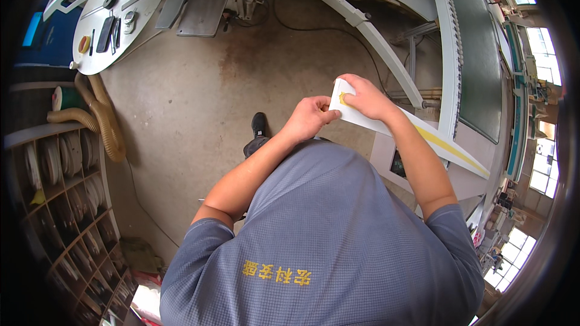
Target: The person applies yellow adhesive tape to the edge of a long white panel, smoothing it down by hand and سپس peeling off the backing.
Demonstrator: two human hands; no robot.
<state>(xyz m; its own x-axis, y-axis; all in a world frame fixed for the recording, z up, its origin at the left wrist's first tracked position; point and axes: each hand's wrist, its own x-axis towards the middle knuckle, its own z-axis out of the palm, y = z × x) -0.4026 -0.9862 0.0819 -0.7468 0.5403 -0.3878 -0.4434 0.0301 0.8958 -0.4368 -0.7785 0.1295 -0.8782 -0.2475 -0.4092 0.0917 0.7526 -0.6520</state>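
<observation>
A long white board point(477, 164) with a yellow stripe along it stretches from in front of my body out to the right. My right hand point(367, 101) grips its near end, fingers over the far edge and thumb on the face. Beside that thumb is a small, ragged yellow patch point(342, 98); whether it is loose or part of the surface I cannot tell. At the end's lower left corner, my left hand point(309, 119) has its thumb and bent fingers closed on the board's edge.
A round white table point(90, 15) holding small tools stands at the far left, above a ribbed hose point(107, 124). Left of me is a rack point(66, 196) of coiled strips. A machine with a slanted white beam point(386, 54) stands ahead right; a cable point(320, 29) crosses the floor.
</observation>
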